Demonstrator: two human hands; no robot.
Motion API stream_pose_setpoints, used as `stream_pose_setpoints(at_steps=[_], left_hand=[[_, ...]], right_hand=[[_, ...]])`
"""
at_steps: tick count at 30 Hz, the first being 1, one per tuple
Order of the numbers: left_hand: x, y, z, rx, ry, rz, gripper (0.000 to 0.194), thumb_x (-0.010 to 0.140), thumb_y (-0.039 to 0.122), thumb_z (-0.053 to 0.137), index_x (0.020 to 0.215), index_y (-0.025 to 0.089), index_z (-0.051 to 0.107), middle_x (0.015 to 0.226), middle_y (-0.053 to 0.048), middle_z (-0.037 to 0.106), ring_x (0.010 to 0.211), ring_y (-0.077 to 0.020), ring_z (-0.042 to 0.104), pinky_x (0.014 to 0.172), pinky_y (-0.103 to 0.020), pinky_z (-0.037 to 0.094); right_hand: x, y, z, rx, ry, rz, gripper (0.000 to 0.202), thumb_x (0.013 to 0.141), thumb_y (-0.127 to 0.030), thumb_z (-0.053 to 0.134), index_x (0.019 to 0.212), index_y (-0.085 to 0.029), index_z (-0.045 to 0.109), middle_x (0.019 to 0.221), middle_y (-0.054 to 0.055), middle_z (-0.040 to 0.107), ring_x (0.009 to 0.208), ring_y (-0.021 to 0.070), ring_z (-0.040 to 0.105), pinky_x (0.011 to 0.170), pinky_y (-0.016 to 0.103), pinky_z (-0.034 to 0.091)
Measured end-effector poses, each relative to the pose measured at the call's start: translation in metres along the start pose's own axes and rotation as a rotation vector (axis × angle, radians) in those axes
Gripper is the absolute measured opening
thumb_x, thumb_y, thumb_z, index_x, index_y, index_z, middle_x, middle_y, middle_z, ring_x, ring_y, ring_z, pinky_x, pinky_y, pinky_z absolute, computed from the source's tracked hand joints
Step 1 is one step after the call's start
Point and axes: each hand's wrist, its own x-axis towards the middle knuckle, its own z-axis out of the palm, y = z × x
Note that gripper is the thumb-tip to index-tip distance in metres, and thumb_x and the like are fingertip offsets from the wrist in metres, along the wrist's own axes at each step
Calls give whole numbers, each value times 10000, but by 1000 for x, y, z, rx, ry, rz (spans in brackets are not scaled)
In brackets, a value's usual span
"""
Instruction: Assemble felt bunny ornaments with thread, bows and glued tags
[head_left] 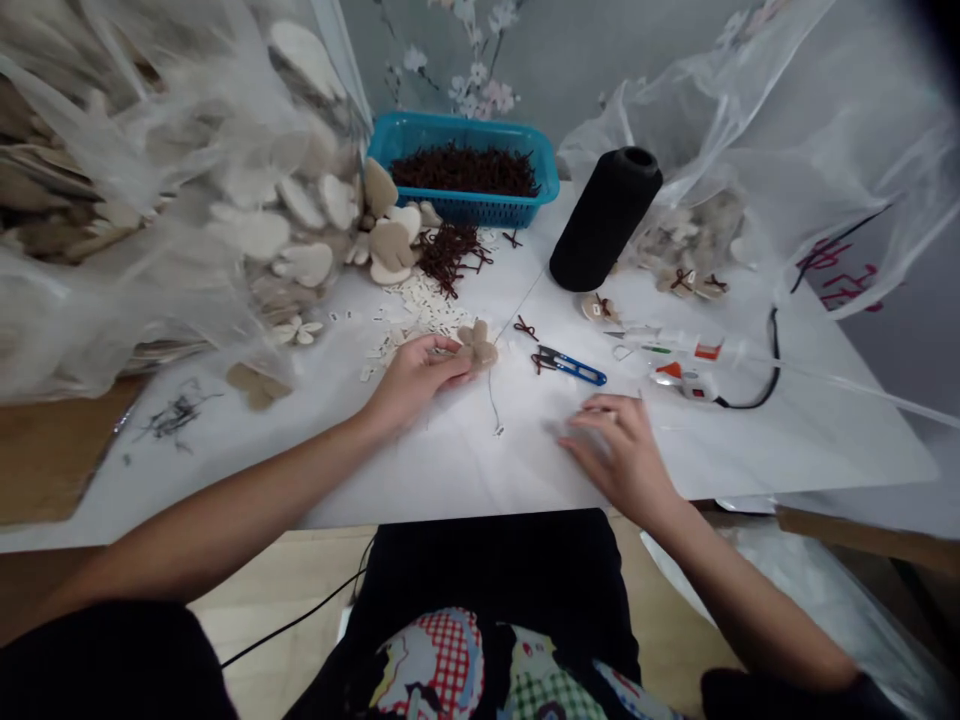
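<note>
My left hand point(420, 378) pinches a beige fabric flower point(478, 345) between thumb and fingers over the white table. A dark thread runs from the flower toward the black thread cone point(606, 218), and another length hangs below it to a small white tag point(499, 431). My right hand point(611, 445) is to the right of the flower, slightly blurred, with its fingers apart and nothing visible in them. Beyond it lie blue thread snips point(571, 366) and a small brown bow point(525, 327).
A blue basket point(551, 180) of brown bows stands at the back. Clear bags of flower pieces flank the table point(787, 440). Small white tags point(427, 305) lie beyond my left hand. A glue gun point(686, 382) with a cord rests at right.
</note>
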Motion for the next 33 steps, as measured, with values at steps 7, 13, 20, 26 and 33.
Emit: stream_pose_setpoints(at_steps=[7,13,20,26,33], left_hand=[[-5,-3,-11,76,-49,-1,340,674,359,829,857,191,598,646,-4,711,686,-164,707,606,-221,512],[-7,-1,-12,97,-88,9,333,678,373,818,841,201,585,616,-8,703,675,-203,714,545,-237,498],[-10,-2,-9,191,-103,52,279,695,339,796,833,207,593,616,-10,699,530,-159,639,439,-207,396],[-13,1,-3,319,-65,55,273,704,387,776,794,188,613,603,-13,692,459,-127,571,401,-192,321],[-17,1,3,452,11,160,211,718,316,730,685,175,577,574,18,659,491,-103,560,439,-181,367]], right_hand=[[67,-31,28,33,-324,-297,128,919,-262,569,919,-312,688,1254,69,618,1106,290,580,932,468,539],[63,-27,29,165,-382,-273,138,903,-226,566,833,-282,671,1172,91,629,1047,299,583,859,483,557],[25,-62,7,282,-479,-337,102,907,-210,577,865,-227,669,1122,92,670,1008,264,617,831,417,595],[60,-53,7,309,-227,-225,125,902,-131,558,926,-222,640,1078,91,638,999,239,569,862,406,526],[93,-24,44,179,-118,-83,104,936,-233,542,906,-247,641,1104,80,579,1011,260,490,903,465,449]])
